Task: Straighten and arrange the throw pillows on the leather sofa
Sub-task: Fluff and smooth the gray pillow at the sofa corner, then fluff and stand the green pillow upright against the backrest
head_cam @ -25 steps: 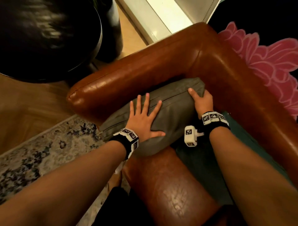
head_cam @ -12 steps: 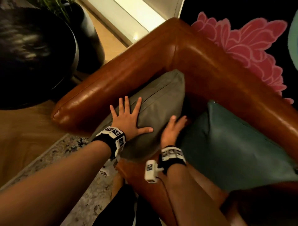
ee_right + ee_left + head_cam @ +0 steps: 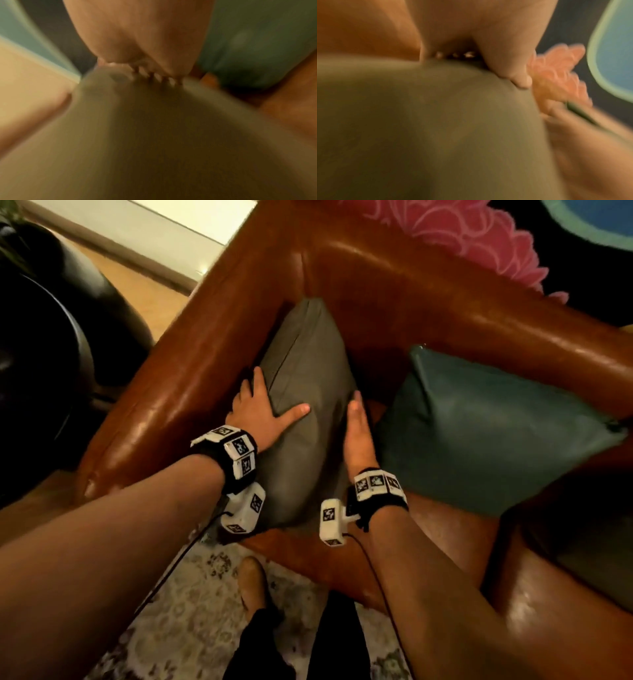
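Note:
A grey-olive throw pillow [image 3: 308, 364] stands on edge in the corner of the brown leather sofa [image 3: 445, 302], against the left armrest [image 3: 185, 385]. My left hand [image 3: 260, 412] lies over the pillow's armrest side, fingers slipped behind it and thumb spread on its face. My right hand [image 3: 356, 426] presses flat against the pillow's right side with straight fingers. A teal pillow [image 3: 479, 433] leans on the backrest to the right. The blurred wrist views show the grey pillow [image 3: 436, 121] under my thumb [image 3: 513, 67], and the grey pillow [image 3: 154, 135] with the teal pillow [image 3: 257, 47] beyond.
A black rounded piece of furniture [image 3: 51, 337] stands left of the armrest on the wooden floor. A patterned rug [image 3: 191, 611] lies before the sofa, with my foot [image 3: 253, 580] on it. A pink flower shape [image 3: 472, 237] shows behind the backrest. A dark cushion [image 3: 582, 559] sits lower right.
The grey pillow has turned from lying across the corner to standing along the armrest. My right hand came from its far corner to its right side; my left slid toward the armrest.

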